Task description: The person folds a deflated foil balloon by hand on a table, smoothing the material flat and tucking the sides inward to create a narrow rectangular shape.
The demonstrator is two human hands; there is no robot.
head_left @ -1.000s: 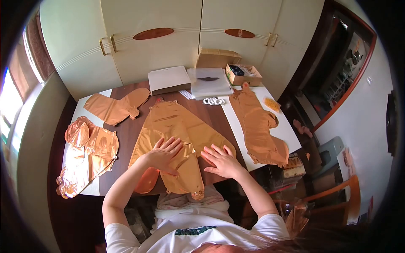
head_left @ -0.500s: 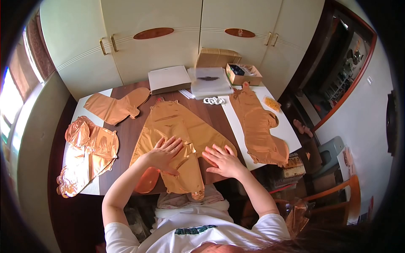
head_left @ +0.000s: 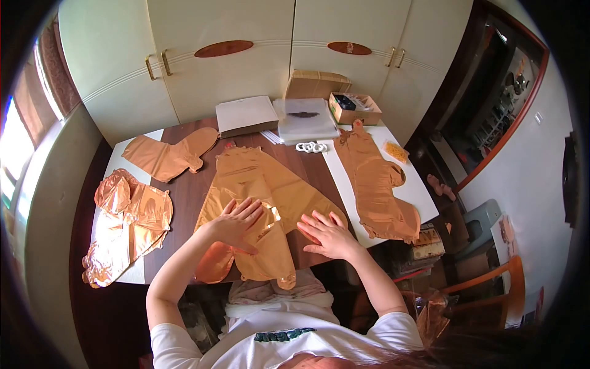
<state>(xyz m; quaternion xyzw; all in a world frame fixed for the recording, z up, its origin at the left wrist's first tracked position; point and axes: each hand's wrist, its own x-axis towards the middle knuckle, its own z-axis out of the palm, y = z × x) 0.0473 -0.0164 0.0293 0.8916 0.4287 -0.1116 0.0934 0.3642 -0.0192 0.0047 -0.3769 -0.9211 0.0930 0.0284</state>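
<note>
A large flat orange-gold foil piece point(head_left: 255, 184) lies across the middle of the brown table, its narrow part hanging toward the front edge. My left hand point(head_left: 236, 226) rests on it with fingers spread. My right hand point(head_left: 329, 235) lies flat at its right side, fingertips on the foil, fingers apart. Neither hand holds anything. Beside my left wrist a rounded reddish foil part point(head_left: 215, 262) shows at the table's front edge. Another foil piece point(head_left: 378, 184) lies to the right on a white surface. At the left are a matte one point(head_left: 169, 154) and a shiny, crumpled one point(head_left: 138, 212).
Along the back stand a white box point(head_left: 246, 115), clear plastic sheets point(head_left: 306, 126) and an open carton point(head_left: 355, 114). White rings point(head_left: 311, 147) and a bag of yellow bits point(head_left: 396, 151) lie near them. A wooden chair point(head_left: 516, 289) is at the right.
The middle foil piece has shifted slightly, its left edge now further right and its lower end a little left. Both hands remain nearly in place, the left slightly lower left.
</note>
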